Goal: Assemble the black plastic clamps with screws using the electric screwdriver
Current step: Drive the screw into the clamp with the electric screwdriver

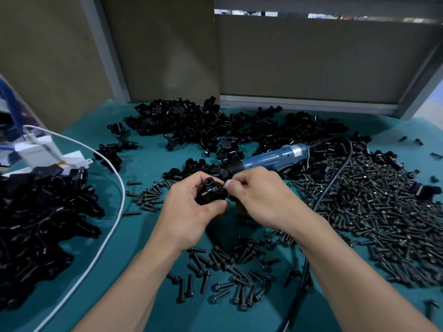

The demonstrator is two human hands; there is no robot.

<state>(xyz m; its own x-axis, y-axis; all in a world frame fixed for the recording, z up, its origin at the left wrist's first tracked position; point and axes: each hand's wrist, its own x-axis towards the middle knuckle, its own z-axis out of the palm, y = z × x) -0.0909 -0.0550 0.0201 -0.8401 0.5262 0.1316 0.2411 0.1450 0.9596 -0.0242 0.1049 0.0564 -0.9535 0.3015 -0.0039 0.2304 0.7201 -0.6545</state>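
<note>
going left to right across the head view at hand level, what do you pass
clamp pile → white cable → left hand, gripping a clamp → right hand → black cord → screw pile

Both forearms are reaching forward and converging; the left hand (189, 207) is gripping a clamp (211, 194) while the right hand (259, 197) is pinching its side.
</note>
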